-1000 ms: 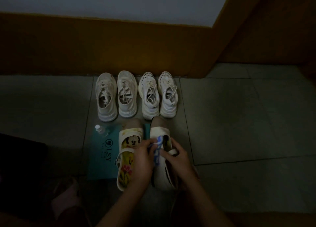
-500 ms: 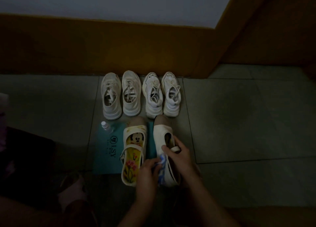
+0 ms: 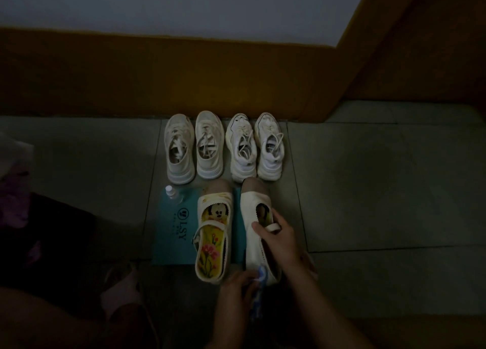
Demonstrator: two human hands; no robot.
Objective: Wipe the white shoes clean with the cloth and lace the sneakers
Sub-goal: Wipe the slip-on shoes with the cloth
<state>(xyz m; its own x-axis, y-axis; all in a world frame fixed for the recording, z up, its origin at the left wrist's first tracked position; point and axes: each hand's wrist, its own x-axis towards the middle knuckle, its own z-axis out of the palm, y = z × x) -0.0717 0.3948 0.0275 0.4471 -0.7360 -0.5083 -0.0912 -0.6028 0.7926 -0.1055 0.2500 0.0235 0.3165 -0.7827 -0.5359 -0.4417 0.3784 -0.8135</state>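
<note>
The left hand is working nearest the person, its fingers curling round a blue and white cloth and pressing it against the heel end of a white shoe. The right hand is gripping that same shoe just beyond, the thumb lying over the near side wall and the fingers hooking into the opening, where they are pinching the loose strap. The shoe is tilting slightly onto its side, with its grey toe pointing away from the person. Just to its left, its partner, a strap shoe, is sitting flat with a cartoon mouse and flowers showing on the yellow insole. Both shoes are resting partly on a teal bag printed with dark letters, which is lying flat on the grey floor tiles. A small clear bottle is standing at the bag's far left corner. Beyond it, four pale sneakers are standing in a row with their toes towards the brown skirting: the left pair of sneakers and the right pair of sneakers, their laces lying loose over the openings. Down at the lower left, a pink slipper is showing dimly.
</note>
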